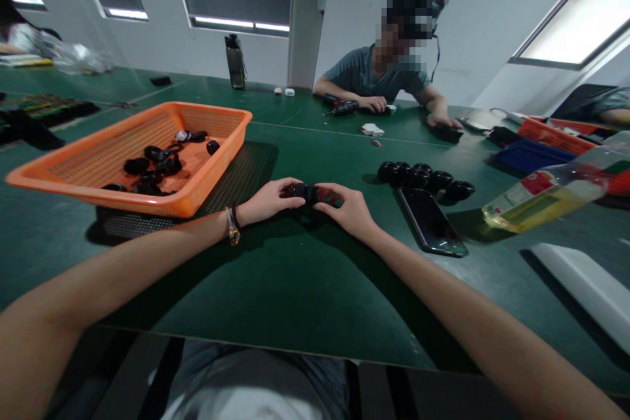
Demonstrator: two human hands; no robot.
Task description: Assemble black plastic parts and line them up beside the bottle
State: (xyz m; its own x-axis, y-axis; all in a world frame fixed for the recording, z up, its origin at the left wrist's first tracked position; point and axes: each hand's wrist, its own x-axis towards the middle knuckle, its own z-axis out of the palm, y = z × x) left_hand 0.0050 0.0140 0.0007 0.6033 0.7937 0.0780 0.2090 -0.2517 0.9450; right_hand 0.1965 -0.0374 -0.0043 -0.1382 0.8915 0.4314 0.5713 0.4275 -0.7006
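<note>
My left hand (270, 200) and my right hand (344, 207) meet over the green table (275, 289), fingers pinched on a small black part (305, 192) held between them. To the right lies a row of several similar black round parts (426, 178). An orange mesh basket (88, 164) to my left holds several more black parts (157, 164). My left wrist wears a bracelet.
A dark phone (432, 220) lies right of my hands, and a tilted bottle of yellow liquid (551, 193) beyond it. A person across the table rests a hand by a screwdriver (342, 107). Red and blue trays (534, 154) sit at far right, a dark bottle (235, 62) at the back.
</note>
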